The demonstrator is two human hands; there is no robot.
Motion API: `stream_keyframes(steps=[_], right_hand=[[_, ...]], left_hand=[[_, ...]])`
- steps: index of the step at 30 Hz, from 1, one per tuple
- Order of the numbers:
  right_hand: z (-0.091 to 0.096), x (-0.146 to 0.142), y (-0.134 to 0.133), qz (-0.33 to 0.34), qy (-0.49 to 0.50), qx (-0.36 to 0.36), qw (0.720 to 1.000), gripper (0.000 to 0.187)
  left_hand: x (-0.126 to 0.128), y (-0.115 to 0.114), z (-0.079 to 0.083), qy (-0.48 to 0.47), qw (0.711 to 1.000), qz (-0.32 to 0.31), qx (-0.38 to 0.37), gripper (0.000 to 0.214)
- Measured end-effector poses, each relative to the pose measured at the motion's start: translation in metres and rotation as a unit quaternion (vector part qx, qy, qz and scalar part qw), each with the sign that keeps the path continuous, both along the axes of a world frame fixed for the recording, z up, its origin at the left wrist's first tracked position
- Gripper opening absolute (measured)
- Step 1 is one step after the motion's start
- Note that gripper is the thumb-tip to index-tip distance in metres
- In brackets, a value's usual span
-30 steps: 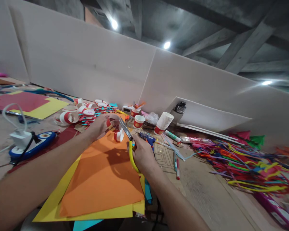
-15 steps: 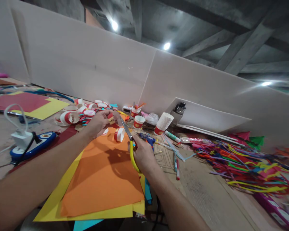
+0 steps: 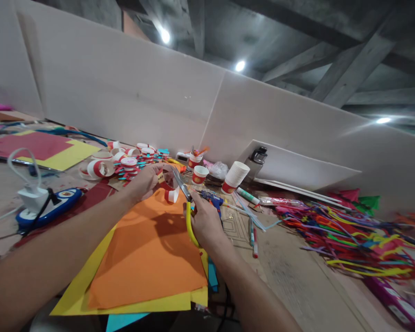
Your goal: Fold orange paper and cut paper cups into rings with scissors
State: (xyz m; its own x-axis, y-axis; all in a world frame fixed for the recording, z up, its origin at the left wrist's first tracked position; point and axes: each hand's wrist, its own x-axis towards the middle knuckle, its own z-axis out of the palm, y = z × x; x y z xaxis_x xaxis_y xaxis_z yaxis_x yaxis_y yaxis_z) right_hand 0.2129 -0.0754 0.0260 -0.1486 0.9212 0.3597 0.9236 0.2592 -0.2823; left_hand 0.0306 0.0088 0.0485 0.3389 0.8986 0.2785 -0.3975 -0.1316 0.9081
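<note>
My left hand (image 3: pixel 148 182) is closed on a cut piece of red and yellow paper cup (image 3: pixel 162 177), held above the orange paper. My right hand (image 3: pixel 205 219) is wrapped round the yellow handles of a pair of scissors (image 3: pixel 189 221). The steel blades point up and left, with their tips beside the cup piece; whether they touch it I cannot tell. Just below lies a red and white cup ring (image 3: pixel 172 196), partly overlapped by the held piece. Under both hands is a sheet of orange paper (image 3: pixel 148 263) on top of yellow paper (image 3: pixel 76 286).
Several cut cup rings (image 3: pixel 102 168) lie at the back left. A single paper cup (image 3: pixel 199 175), a cup stack (image 3: pixel 235 177) and a dark bottle (image 3: pixel 257 161) stand behind. Right are markers (image 3: pixel 255 244) and colourful pipe cleaners (image 3: pixel 359 240). A blue power strip (image 3: pixel 67 205) lies left.
My left hand has shifted slightly right with the cup piece, bringing it nearer the scissor blades and over the loose ring. My right hand stays almost in place with the scissors.
</note>
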Motion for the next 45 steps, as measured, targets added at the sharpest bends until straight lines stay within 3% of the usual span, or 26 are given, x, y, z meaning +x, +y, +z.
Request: stream_keyframes(steps=[10,16,21,24,30,35,45], right_hand=[[-0.002,0.002,0.0,0.036,0.036,0.016,0.999,0.022],[0.0,0.001,0.0,0.041,0.055,0.005,0.998,0.028],[0.001,0.001,-0.001,0.04,0.059,0.0,0.997,0.029],[-0.001,0.001,-0.001,0.041,0.054,-0.001,0.998,0.03],[-0.004,0.002,0.001,0.006,0.006,0.004,1.0,0.033],[-0.004,0.003,0.001,0.028,-0.001,0.015,0.999,0.027],[-0.002,0.002,0.0,0.039,0.028,0.012,0.999,0.026]], left_hand=[[-0.007,0.015,-0.014,-0.008,0.998,-0.052,0.034,0.018],[-0.007,0.01,-0.01,0.01,0.998,-0.05,0.035,0.024],[-0.007,0.011,-0.005,-0.008,1.0,0.021,0.003,0.026],[-0.007,0.011,-0.003,-0.021,0.999,0.042,0.022,0.022],[-0.002,0.008,-0.005,-0.007,1.0,0.018,-0.002,0.018],[-0.004,0.012,-0.011,0.001,1.0,-0.013,0.021,0.016],[-0.007,0.005,0.0,0.002,1.0,-0.009,0.006,0.023]])
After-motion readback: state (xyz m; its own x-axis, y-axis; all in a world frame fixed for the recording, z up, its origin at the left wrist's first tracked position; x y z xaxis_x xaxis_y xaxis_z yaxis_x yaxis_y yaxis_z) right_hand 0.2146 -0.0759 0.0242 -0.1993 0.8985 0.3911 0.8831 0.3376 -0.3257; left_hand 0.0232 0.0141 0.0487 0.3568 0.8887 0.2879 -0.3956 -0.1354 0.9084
